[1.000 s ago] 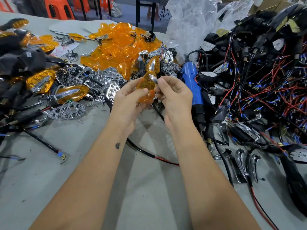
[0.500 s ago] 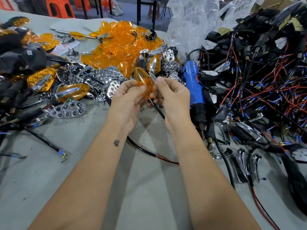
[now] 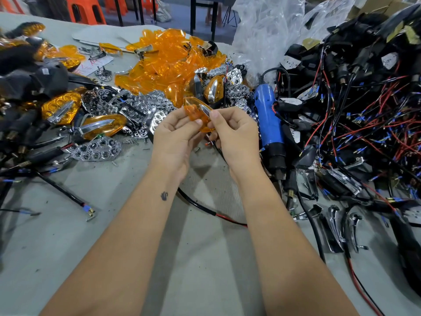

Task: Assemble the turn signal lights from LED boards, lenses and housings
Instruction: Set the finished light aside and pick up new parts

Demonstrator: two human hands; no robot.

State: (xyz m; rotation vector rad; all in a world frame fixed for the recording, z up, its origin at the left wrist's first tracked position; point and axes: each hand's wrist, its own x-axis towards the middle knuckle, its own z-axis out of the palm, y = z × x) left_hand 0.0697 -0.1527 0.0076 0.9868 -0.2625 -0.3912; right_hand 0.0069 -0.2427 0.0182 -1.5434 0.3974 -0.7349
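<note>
Left hand: raised over the table, fingers curled, thumb and forefinger pinching the near edge of the amber lens, likely to steady it.
Right hand: fingers curled too, fingertips nipping the chrome trim strip on the lens face, apparently seating it in place.
Amber lens: up in the air between both hands, tilted away, clear of the piles; probably held high for a close look at the fit.
Loose lens pile: heaped straight ahead, within easy reach for the next pick.
Chrome reflectors: scattered just left of the hands, touching the lens heap.
Finished lens-and-trim pieces: lying left, set apart from raw stock.
Blue electric screwdriver: lying just right of the right hand, untouched, handy for a screwing step.
Wired housings: tangled in a big heap on the right, red and black leads everywhere.
Stage, at a guess: early sub-assembly, trim onto lens; board and housing not yet joined.
Risk: a small clip fit, easy to seat crooked.
</note>
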